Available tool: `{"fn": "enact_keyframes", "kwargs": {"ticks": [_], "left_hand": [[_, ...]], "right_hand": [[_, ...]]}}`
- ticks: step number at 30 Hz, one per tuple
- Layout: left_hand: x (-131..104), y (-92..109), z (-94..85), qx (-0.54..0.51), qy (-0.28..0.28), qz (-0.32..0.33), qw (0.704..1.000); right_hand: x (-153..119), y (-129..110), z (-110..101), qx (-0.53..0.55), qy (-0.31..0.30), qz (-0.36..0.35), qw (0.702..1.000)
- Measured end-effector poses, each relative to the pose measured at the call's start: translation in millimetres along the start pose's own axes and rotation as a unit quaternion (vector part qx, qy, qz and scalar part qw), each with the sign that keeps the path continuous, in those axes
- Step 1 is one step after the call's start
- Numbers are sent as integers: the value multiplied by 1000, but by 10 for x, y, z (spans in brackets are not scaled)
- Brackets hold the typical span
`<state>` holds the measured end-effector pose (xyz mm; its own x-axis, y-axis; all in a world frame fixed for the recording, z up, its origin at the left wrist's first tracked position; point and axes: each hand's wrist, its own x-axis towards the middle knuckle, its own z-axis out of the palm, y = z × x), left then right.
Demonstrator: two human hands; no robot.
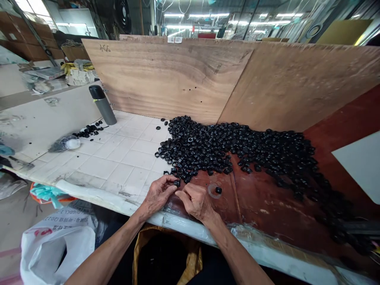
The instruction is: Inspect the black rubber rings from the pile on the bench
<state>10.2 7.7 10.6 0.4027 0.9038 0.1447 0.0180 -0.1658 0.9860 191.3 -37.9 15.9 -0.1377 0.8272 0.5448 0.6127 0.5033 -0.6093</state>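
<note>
My left hand pinches a small black ring-shaped part between thumb and fingertips, just above the table's front edge. Close beside it on the right, my right hand is closed, its fingers curled inward; what they hold, if anything, is hidden. Beyond both hands spreads a large heap of black ring-shaped parts, running from the tiled area out to the right. One black part lies apart on a clear round disc, to the right of my right hand.
Plywood boards stand along the back. A grey bottle stands at the left, near a small pile of black parts and a clear plastic bag. Below the edge are a yellow-rimmed sack and a white sack.
</note>
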Motion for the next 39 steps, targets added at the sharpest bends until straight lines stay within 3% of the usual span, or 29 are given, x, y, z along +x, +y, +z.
{"fn": "enact_keyframes", "kwargs": {"ticks": [6, 10, 13, 17, 19, 23, 26, 30, 32, 33, 35, 37, 38, 39], "left_hand": [[14, 2, 5, -4, -12, 9, 1000], [-24, 72, -6, -2, -31, 16, 999], [-176, 137, -20, 30, -43, 37, 998], [-512, 211, -38, 93, -17, 73, 993], [-670, 256, -47, 56, -31, 30, 998], [-893, 312, -58, -49, -118, -87, 988], [-1031, 218, -63, -27, -138, -70, 988], [-1244, -8, -140, 106, -136, 43, 984], [-1315, -26, -236, 161, -172, 98, 967], [-1323, 4, -294, 181, -204, 114, 955], [-1260, 121, -410, 213, -263, 118, 933], [-1072, 240, -496, 234, -276, 88, 928], [-932, 273, -521, 238, -265, 69, 932], [-767, 281, -534, 247, -218, 49, 943]], "right_hand": [[9, 48, 14, 40, 25, 35, 998], [17, 30, 5, 66, 39, 16, 997], [-50, -138, 14, 49, 28, 27, 998], [-318, -505, 82, 45, 22, 151, 987], [-485, -671, 107, 56, 34, 156, 986], [-748, -885, 121, 122, 36, 146, 981], [-879, -986, 200, 216, 34, 264, 940], [-1056, -1078, 406, 320, 63, 420, 847], [-1132, -1090, 448, 335, 17, 463, 820], [-1151, -1079, 432, 326, -21, 469, 821], [-1129, -1009, 323, 258, -63, 437, 860], [-1015, -848, 143, 117, 11, 340, 933], [-933, -731, 46, 39, 60, 277, 958], [-842, -594, -43, -21, 90, 222, 971]]}}
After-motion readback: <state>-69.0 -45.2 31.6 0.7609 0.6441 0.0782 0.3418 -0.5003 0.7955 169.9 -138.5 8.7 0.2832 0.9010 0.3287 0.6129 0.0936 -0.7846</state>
